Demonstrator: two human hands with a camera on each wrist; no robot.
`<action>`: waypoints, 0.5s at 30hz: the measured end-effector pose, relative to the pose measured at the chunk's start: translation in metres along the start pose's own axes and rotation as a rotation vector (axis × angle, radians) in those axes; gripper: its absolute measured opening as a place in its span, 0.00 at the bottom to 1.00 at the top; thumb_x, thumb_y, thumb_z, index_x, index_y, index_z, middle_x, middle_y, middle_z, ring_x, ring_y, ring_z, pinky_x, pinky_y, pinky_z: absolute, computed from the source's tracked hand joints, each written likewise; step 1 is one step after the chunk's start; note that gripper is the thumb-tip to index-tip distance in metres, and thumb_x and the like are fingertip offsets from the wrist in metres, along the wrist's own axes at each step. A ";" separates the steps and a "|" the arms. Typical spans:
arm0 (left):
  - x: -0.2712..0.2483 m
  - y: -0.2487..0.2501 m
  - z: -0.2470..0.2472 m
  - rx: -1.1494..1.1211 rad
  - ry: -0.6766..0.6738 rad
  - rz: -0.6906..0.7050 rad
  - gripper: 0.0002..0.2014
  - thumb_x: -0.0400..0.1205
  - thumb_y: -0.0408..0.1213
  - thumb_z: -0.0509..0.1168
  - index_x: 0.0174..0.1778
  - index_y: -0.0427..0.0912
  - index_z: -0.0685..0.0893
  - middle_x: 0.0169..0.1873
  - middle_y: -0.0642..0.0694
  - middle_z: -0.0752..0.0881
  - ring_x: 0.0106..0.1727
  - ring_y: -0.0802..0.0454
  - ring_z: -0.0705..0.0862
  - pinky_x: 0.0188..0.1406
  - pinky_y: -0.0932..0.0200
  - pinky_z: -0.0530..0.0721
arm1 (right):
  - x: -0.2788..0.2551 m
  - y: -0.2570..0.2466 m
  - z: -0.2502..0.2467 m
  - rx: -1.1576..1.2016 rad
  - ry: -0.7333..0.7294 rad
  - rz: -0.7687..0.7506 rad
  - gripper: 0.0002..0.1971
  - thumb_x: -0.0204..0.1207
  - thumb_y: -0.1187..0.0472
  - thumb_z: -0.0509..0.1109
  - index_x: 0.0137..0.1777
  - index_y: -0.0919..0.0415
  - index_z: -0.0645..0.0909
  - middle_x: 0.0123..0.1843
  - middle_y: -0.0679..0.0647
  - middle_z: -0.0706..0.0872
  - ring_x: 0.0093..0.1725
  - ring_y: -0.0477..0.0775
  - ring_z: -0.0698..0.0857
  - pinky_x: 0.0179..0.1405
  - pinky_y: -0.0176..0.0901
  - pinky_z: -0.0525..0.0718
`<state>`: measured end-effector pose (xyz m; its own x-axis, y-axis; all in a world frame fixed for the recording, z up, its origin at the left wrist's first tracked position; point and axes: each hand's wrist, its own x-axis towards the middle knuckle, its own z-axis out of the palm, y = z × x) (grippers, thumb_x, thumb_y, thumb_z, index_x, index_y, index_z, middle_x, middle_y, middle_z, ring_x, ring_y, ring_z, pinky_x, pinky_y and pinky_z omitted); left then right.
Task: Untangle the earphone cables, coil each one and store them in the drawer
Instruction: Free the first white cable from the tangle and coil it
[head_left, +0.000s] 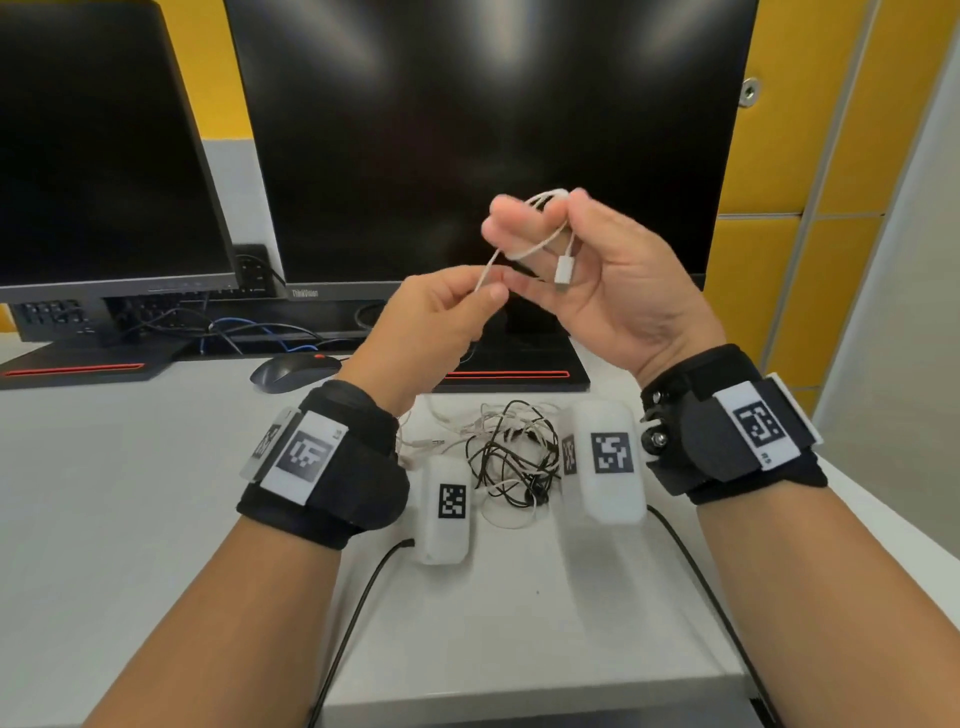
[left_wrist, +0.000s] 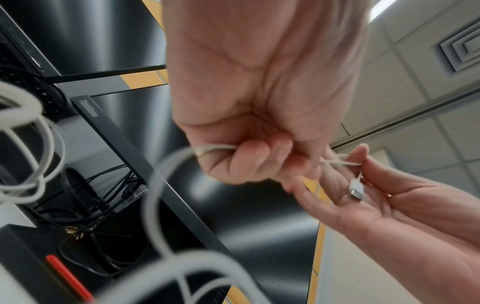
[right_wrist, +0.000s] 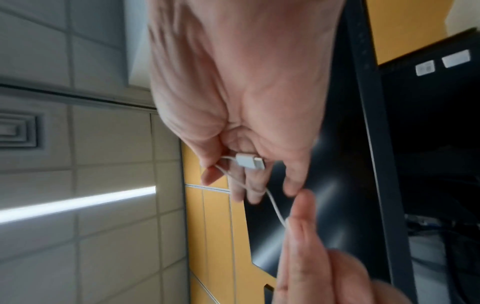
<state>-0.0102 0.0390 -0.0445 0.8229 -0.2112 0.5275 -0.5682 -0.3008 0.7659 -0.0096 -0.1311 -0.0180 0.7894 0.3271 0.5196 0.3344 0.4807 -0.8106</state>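
A white earphone cable (head_left: 524, 249) is looped over the fingers of my right hand (head_left: 540, 223), raised in front of the monitor. Its white plug (head_left: 562, 273) hangs down by the palm. My left hand (head_left: 488, 291) pinches the same cable just left of the loop, and the rest trails down. The right wrist view shows the plug (right_wrist: 249, 161) against my right hand (right_wrist: 246, 164) and the cable (right_wrist: 275, 207) running to the left fingers (right_wrist: 303, 226). A tangle of black and white earphone cables (head_left: 511, 457) lies on the table between my wrists. No drawer is in view.
Two dark monitors (head_left: 467, 130) stand at the back of the white table (head_left: 156, 519), with a mouse (head_left: 291, 371) and loose computer cables near their bases. White tagged boxes (head_left: 447, 506) show below each wrist. Yellow lockers (head_left: 779, 156) fill the right side.
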 end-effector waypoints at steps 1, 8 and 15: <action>-0.001 0.000 0.000 0.003 -0.070 -0.039 0.11 0.87 0.42 0.61 0.60 0.52 0.86 0.21 0.59 0.72 0.23 0.62 0.68 0.25 0.66 0.69 | 0.002 0.000 -0.001 -0.041 0.040 -0.026 0.15 0.88 0.58 0.54 0.47 0.58 0.80 0.62 0.56 0.89 0.65 0.54 0.86 0.68 0.56 0.80; -0.003 0.008 0.003 -0.120 -0.136 0.007 0.12 0.87 0.41 0.59 0.53 0.41 0.87 0.26 0.50 0.74 0.25 0.57 0.66 0.24 0.61 0.65 | 0.006 0.014 0.002 -0.799 0.064 0.047 0.16 0.87 0.57 0.55 0.41 0.59 0.80 0.29 0.47 0.82 0.33 0.43 0.81 0.50 0.42 0.79; 0.003 -0.001 -0.001 -0.188 0.091 -0.018 0.07 0.86 0.41 0.61 0.44 0.46 0.80 0.24 0.52 0.71 0.23 0.58 0.65 0.22 0.62 0.65 | -0.003 0.006 0.005 -0.583 -0.120 0.227 0.20 0.88 0.52 0.55 0.39 0.63 0.77 0.22 0.50 0.72 0.26 0.49 0.73 0.35 0.39 0.78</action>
<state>-0.0074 0.0399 -0.0433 0.8346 -0.1197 0.5376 -0.5498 -0.1232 0.8261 -0.0119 -0.1253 -0.0230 0.8213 0.4742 0.3170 0.4179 -0.1219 -0.9003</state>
